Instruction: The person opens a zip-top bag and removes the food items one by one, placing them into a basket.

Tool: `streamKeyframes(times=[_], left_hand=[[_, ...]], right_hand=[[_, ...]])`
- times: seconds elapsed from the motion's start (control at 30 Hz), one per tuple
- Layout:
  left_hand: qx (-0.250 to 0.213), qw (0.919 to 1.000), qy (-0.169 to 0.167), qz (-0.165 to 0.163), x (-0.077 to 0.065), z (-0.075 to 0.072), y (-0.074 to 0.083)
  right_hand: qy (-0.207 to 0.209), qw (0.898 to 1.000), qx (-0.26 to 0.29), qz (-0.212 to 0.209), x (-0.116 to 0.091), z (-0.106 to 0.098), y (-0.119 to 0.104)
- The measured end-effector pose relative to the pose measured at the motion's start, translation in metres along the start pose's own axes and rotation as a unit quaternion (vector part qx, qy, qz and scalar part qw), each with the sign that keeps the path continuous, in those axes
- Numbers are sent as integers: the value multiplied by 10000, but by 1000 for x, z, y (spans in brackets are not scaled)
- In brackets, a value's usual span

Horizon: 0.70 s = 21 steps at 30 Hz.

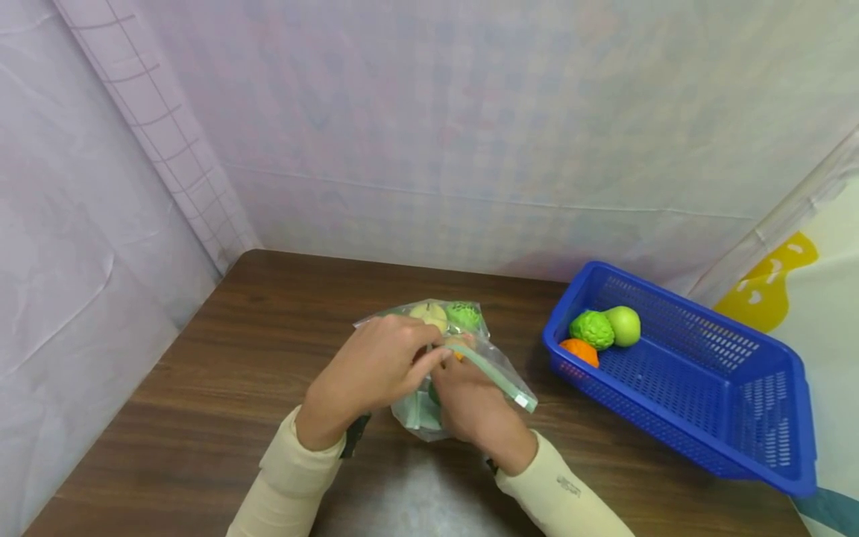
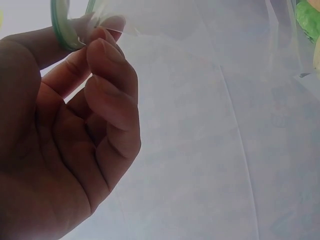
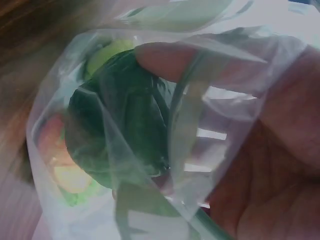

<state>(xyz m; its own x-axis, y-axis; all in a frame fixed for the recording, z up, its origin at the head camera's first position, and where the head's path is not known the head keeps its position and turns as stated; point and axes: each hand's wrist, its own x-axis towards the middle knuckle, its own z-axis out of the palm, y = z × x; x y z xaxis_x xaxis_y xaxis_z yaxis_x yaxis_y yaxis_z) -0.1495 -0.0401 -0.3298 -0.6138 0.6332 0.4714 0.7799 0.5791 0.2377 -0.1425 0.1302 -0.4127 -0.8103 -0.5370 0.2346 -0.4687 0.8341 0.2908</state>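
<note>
A clear zip bag (image 1: pixel 423 421) with a green zip edge lies between the hands. Through its plastic show a pale yellow fruit (image 1: pixel 429 313), a bumpy green fruit (image 1: pixel 464 315) and a reddish fruit (image 3: pixel 55 145). My left hand (image 1: pixel 379 358) pinches the bag's zip edge (image 2: pixel 65 25) between thumb and fingers. Reaching into the bag's mouth, my right hand (image 1: pixel 473 403) grips a dark green bell pepper (image 3: pixel 120 120), its thumb on the near side. In the right wrist view, plastic partly covers the pepper and the fingers.
To the right stands a blue perforated basket (image 1: pixel 661 429). At its left end sit a bumpy green fruit (image 1: pixel 592 330), a green apple (image 1: pixel 624 326) and an orange fruit (image 1: pixel 580 350). The brown wooden table (image 1: pixel 221 388) ends at a cloth-covered wall (image 1: pixel 429 149) behind.
</note>
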Motion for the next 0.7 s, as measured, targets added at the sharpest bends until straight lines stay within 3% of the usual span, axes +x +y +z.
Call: streamKeyframes(times=[0.17,0.4,0.53,0.7], left_hand=[[-88,10000,-24,13,0,0,0],[-95,9999,-17,57,0,0,0],[-53,10000,-1,34,0,0,0],[-10,10000,9,9,0,0,0]], right_hand=[[-258,9972,674,213,-3,-10,2],[-815,9836,1491,613,-5,-23,3],[-821,9818,1588,640,-7,-31,3],[-598,9885,1282,542,-11,-39,3]])
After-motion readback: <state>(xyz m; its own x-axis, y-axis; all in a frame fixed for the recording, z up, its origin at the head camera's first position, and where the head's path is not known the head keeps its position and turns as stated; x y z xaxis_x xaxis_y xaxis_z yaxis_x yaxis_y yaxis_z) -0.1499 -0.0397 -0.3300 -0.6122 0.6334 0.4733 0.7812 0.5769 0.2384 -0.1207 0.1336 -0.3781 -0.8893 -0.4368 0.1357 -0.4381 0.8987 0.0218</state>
